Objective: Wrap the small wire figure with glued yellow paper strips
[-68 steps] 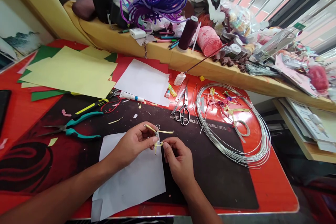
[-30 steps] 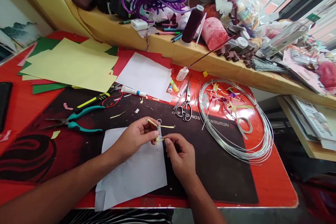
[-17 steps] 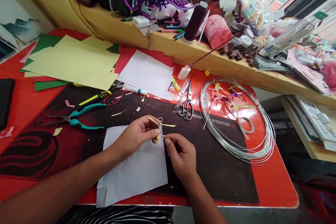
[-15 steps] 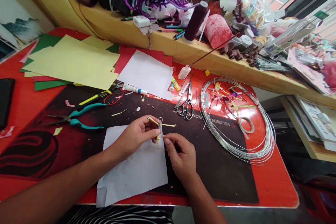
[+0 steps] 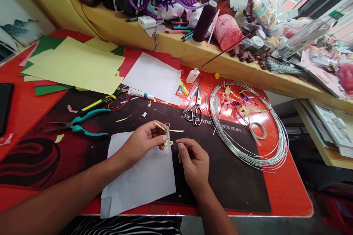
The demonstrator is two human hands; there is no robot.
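My left hand point(image 5: 140, 140) pinches a small wire figure point(image 5: 166, 136) between thumb and fingers. The figure has a round wire loop on top, coiled wire round its middle, and thin limbs wrapped in pale yellow strips. One limb reaches out to the right, and a lower one bends beside it. My right hand point(image 5: 194, 159) is just right of the figure and apart from it. Its thumb and fingers are curled closely together, with nothing visible between them. Below both hands lies a sheet of white paper point(image 5: 140, 180) on a dark mat point(image 5: 220, 180).
Teal-handled pliers point(image 5: 79, 123) and a yellow-black cutter point(image 5: 97, 102) lie at left. Scissors point(image 5: 196, 108), a glue bottle point(image 5: 192, 76) and a wire coil point(image 5: 234, 148) with paper scraps are at right. Coloured paper point(image 5: 85, 66) lies behind, below a cluttered ledge point(image 5: 176, 49).
My right hand has let go of the figure's lower limb and moved slightly right. That limb now shows bent. My left hand keeps its hold.
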